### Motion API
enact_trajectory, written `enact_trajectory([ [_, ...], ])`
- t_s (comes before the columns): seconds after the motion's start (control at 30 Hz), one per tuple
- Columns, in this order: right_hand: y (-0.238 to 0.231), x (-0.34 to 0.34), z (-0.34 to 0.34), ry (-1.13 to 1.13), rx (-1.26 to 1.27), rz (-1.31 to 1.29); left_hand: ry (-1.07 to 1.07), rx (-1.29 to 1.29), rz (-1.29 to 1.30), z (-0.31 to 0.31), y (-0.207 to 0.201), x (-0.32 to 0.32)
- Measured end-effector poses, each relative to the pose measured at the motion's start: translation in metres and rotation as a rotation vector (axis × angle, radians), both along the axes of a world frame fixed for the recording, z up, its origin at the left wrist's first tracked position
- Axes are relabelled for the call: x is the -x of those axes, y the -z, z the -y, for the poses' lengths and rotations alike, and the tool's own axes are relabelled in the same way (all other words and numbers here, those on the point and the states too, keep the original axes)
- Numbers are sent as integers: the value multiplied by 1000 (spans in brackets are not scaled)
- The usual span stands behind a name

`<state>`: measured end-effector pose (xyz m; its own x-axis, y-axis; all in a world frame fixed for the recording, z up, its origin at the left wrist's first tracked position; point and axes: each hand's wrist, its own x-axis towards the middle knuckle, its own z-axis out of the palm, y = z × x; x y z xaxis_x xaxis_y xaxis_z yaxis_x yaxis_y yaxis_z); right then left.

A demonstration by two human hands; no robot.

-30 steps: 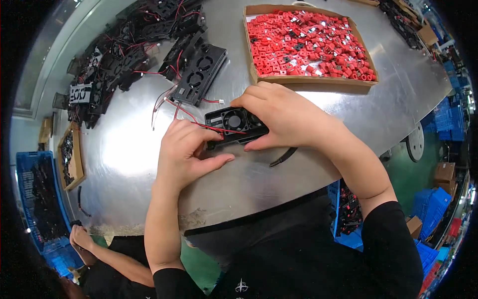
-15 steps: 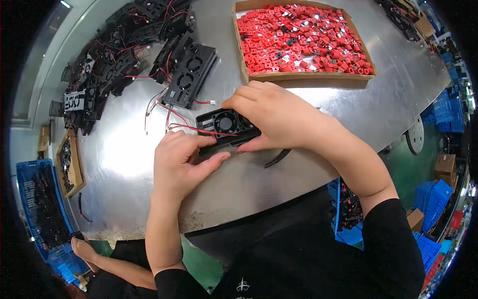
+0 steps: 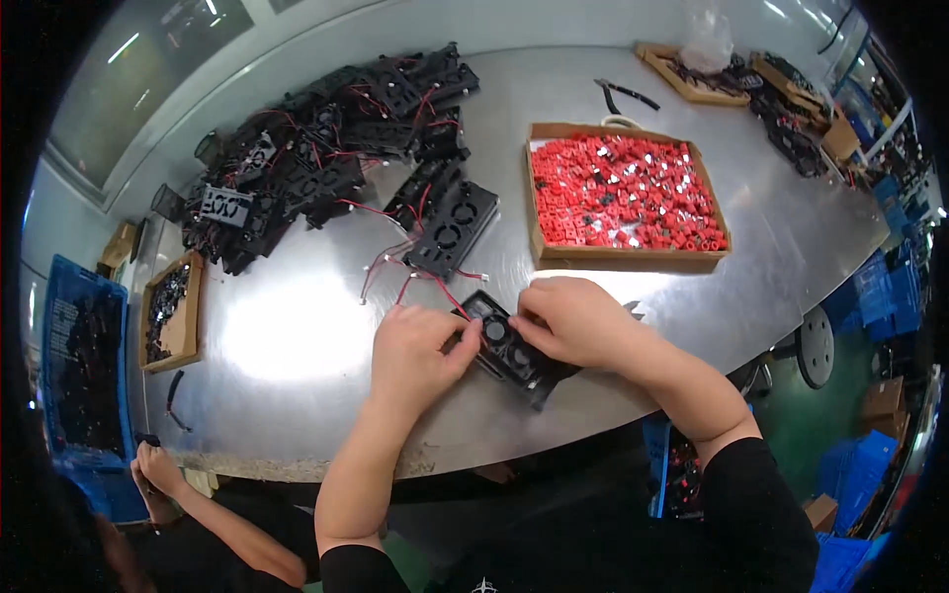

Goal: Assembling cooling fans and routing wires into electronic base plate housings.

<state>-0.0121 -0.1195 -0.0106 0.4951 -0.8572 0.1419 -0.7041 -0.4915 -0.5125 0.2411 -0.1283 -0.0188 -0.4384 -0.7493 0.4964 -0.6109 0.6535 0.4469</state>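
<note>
A black plastic housing (image 3: pixel 530 373) with small fans (image 3: pixel 496 330) set in it lies slanted on the metal table in front of me. My left hand (image 3: pixel 420 346) is closed at its upper left side, thumb and forefinger pinched where a red-and-black wire (image 3: pixel 447 294) runs into the fingers. At the opposite edge is my right hand (image 3: pixel 573 321), its fingers bent and closed on the housing's rim; the exact grip is hidden. Just beyond lies another black housing (image 3: pixel 455 232) with curved vent slots and loose wires with white plugs.
A cardboard tray (image 3: pixel 633 259) of small red parts stands beyond my right hand. Black housings (image 3: pixel 326 148) are heaped at the far left. Pliers (image 3: pixel 625 94) lie at the back; a small box (image 3: pixel 193 341) holds dark parts. Another person's hand (image 3: pixel 158 469) is at lower left.
The housing has turned from nearly level to slanting down to the right. My right hand has shifted from covering its right end to its upper edge. The view has tilted up.
</note>
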Motion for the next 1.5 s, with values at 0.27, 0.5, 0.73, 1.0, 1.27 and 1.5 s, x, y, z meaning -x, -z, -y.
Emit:
enact_trajectory([
  [0.27,14,-12,-2,-198,-55,-2,-28,-104,8,-1,-4,1],
  [0.5,10,-8,3,-106,84,91,56,-179,24,8,-7,-10],
  [0.73,3,-1,17,-169,288,208,359,-205,81,20,-1,-18],
  [1.0,9,8,23,-391,244,-5,478,-319,80,29,-3,-24],
  [1.27,12,3,15,-313,293,66,509,-542,-1,27,-13,-28],
  [1.5,12,-3,6,-239,281,-30,376,-336,83,6,-36,-16],
])
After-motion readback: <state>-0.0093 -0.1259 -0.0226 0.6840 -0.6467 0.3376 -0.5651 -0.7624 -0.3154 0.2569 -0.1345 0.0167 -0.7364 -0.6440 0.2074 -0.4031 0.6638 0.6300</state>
